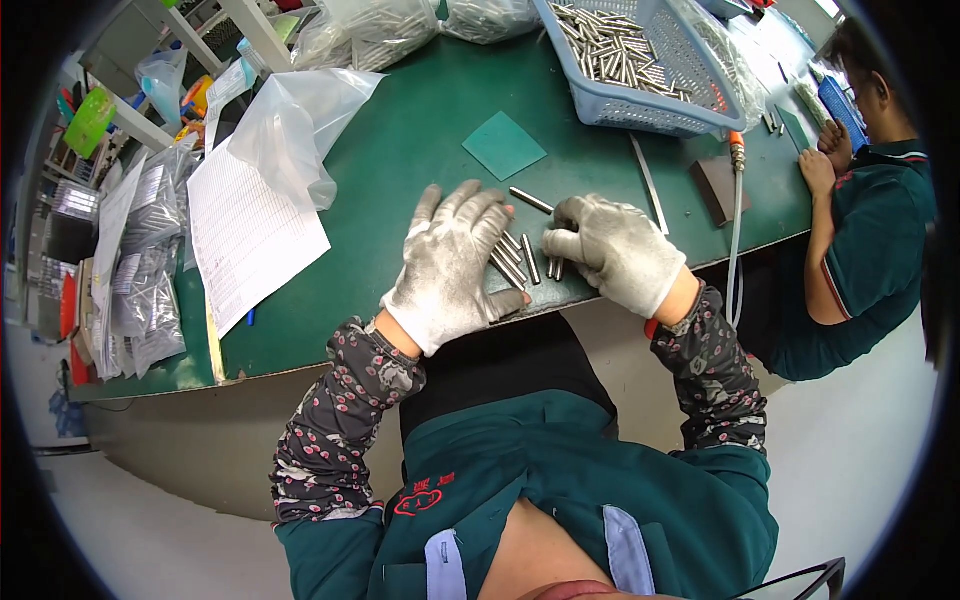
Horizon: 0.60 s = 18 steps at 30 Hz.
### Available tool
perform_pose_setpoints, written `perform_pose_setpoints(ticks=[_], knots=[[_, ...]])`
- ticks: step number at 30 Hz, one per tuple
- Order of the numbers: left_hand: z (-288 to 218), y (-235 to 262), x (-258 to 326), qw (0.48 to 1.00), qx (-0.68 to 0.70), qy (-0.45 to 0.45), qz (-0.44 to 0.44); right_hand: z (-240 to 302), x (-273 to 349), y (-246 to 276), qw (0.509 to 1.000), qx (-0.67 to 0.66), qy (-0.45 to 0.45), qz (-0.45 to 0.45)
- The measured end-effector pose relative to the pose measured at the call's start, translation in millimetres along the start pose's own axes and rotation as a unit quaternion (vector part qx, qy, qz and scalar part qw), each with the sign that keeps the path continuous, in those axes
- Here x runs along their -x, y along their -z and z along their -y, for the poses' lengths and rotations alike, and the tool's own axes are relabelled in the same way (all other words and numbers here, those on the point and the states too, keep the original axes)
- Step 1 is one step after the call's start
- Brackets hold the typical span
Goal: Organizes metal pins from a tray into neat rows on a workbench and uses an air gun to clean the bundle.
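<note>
My left hand [452,252], in a greyish-white glove with bare fingertips, lies over a small group of metal pins [508,262] near the table's front edge. Its fingers are stretched out, with the thumb along the near side of the pins. On the other side of the group my right hand [612,248], gloved alike, has its fingers curled downward. Ends of short pins [556,268] show below those fingers; what they grip is hidden. A single pin [531,246] stands out between the hands, and another pin [531,201] lies beyond them, its end by my right fingers.
A blue basket [650,122] of metal pins stands at the back, beside bags of pins [375,30]. A green square sheet [505,146], a metal strip [650,185], a brown block [718,190] and an air hose [738,210] lie nearby. Papers [255,225] lie left; a co-worker [860,240] works right.
</note>
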State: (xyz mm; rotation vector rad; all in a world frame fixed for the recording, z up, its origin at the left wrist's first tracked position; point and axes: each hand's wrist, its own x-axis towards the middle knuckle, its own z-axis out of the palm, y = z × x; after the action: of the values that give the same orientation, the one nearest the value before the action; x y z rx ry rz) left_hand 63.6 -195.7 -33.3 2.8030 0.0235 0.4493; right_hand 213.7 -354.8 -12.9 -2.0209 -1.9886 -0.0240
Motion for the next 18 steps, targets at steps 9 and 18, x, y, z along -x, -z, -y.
perform_pose_setpoints(ticks=[9,18], knots=[[-9.9,-1.7,-1.8,0.998,-0.032,0.061,0.010,23.5,-1.2,-14.0,0.976,-0.031,-0.215,-0.034],[16.7,7.5,9.4,0.991,0.089,-0.064,0.079,22.4,-6.3,-6.1,0.981,-0.113,-0.152,0.035]])
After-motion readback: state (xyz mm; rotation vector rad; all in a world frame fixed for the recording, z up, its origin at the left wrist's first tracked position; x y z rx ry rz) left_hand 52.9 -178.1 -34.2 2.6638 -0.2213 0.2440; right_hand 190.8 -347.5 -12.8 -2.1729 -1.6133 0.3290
